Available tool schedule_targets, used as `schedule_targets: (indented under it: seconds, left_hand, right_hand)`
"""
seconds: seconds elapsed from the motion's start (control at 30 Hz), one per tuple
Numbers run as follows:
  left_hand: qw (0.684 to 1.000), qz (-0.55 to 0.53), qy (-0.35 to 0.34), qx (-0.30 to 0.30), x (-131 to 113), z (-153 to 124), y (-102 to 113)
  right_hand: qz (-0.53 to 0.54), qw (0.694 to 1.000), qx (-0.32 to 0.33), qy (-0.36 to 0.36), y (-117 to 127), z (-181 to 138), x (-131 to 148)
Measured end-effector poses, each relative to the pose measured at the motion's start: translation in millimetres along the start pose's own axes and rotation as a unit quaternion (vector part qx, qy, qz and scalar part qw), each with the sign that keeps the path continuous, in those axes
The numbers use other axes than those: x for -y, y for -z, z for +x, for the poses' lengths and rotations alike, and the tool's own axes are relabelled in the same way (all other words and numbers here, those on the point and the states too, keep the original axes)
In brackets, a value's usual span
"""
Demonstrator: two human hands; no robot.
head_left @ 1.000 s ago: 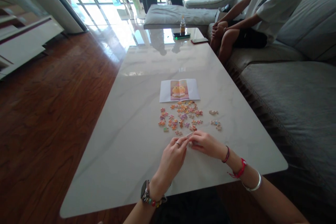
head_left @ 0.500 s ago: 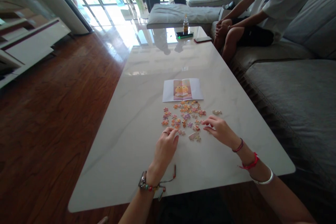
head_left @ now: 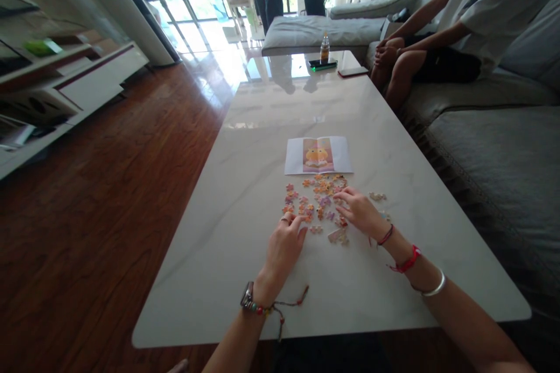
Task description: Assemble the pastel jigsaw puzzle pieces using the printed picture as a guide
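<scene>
Several small orange and pink puzzle pieces [head_left: 315,197] lie scattered on a white marble table [head_left: 245,186], just below a printed picture sheet [head_left: 318,155]. My left hand [head_left: 286,245] rests on the table at the near left edge of the pieces, fingers loosely curled with fingertips touching the surface. My right hand [head_left: 361,210] lies over the right side of the scatter, fingers stretched onto the pieces. A joined pair of pieces [head_left: 338,236] sits on the table between my hands.
A person in a white shirt [head_left: 476,6] sits on the grey sofa [head_left: 490,145] at the right. A small bottle [head_left: 324,46], a phone [head_left: 322,63] and another phone [head_left: 352,71] stand at the table's far end. Wooden floor lies left, with people standing by the window.
My hands were pinched together on a piece near the table's front. They parted, leaving the joined pieces on the table, and both reached forward to the scattered pieces.
</scene>
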State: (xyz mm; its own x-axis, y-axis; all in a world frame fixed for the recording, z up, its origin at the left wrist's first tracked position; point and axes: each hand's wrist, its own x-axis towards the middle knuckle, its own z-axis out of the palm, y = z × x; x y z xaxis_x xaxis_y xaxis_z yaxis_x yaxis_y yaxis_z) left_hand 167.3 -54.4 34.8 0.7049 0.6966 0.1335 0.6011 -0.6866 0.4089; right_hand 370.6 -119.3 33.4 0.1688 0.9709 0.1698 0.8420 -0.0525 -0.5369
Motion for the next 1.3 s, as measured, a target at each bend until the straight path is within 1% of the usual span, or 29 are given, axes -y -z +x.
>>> schedule_targets:
  seconds: [0.13,0.23,0.33,0.5,0.63,0.77,0.9,1.0,1.07,1.17,1.23,1.3]
  left_hand:
    - [1.000,-0.003,-0.018,-0.025,1,25,0]
    - [0.999,0.003,-0.026,-0.026,-2,46,-3]
    - [0.999,-0.003,-0.031,-0.034,-4,57,-8]
    - [0.998,-0.033,-0.020,-0.039,-2,52,-14]
    - [0.997,-0.034,-0.040,-0.058,1,47,-14]
    - [0.997,-0.026,-0.044,-0.063,7,47,-15]
    - [0.995,-0.013,-0.038,-0.089,14,48,-16]
    - [0.993,-0.004,-0.040,-0.107,14,48,-15]
    - [0.992,0.001,-0.042,-0.117,14,48,-15]
    - [0.991,0.008,-0.042,-0.123,12,48,-15]
    - [0.991,0.011,-0.043,-0.125,12,48,-15]
    - [0.990,0.013,-0.046,-0.130,12,48,-15]
  right_hand:
    - [0.001,1.000,0.003,0.003,3,18,-16]
    - [0.023,0.999,0.014,0.034,-1,27,-16]
    - [0.031,0.997,0.036,0.065,-7,28,-10]
    - [0.007,0.997,0.049,0.064,-11,18,-5]
    - [0.020,0.996,0.058,0.069,-5,14,-6]
    - [0.014,0.997,0.047,0.056,-7,14,-7]
    - [0.007,0.997,0.043,0.062,-11,12,-9]
    - [0.026,0.998,0.027,0.055,-1,11,-15]
    - [0.028,0.999,-0.009,0.026,10,10,-22]
    - [-0.003,0.998,-0.064,-0.020,22,9,-32]
    - [-0.009,0.998,-0.056,-0.019,23,9,-36]
    - [0.001,1.000,-0.023,-0.002,18,10,-35]
